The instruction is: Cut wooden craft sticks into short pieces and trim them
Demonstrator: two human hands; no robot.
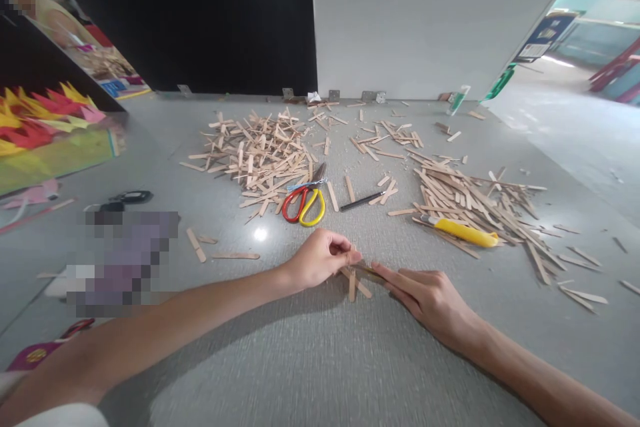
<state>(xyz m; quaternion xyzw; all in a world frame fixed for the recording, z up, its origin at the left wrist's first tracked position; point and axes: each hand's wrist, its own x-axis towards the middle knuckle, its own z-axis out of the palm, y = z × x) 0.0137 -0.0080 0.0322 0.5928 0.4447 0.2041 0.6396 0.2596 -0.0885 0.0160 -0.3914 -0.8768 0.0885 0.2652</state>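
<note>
My left hand (320,257) is curled in a pinch on the end of a small assembly of wooden craft sticks (356,281) lying on the grey floor. My right hand (425,293) lies beside it with fingers stretched out together, the fingertips pressing on the same sticks. The sticks cross each other just below my fingertips.
A big heap of craft sticks (255,150) lies ahead left, another heap (475,203) ahead right. Red-and-yellow scissors (304,203), a black pen (361,200) and a yellow utility knife (463,232) lie between. Coloured paper craft (45,113) sits at far left.
</note>
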